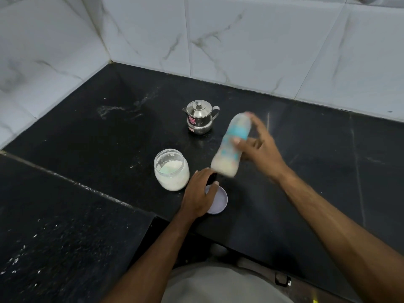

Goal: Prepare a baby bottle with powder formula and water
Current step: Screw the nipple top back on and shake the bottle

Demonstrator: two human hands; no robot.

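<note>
My right hand (256,145) grips a baby bottle (231,145) with blue print, tilted and blurred above the black counter; milky liquid fills its lower end. Fingers of my left hand (200,192) rest on a pale lilac lid (219,201) lying flat near the counter's front edge, and something small and dark shows under the fingertips. An open clear jar of white powder (171,169) stands just left of that hand. A small lidded steel kettle (200,117) stands farther back, in the middle.
The black stone counter (306,171) meets marble-tiled walls (240,40) at the back and left. A lower black ledge (54,215) at the left is speckled with white spilled bits. The counter's front edge runs just below my left hand.
</note>
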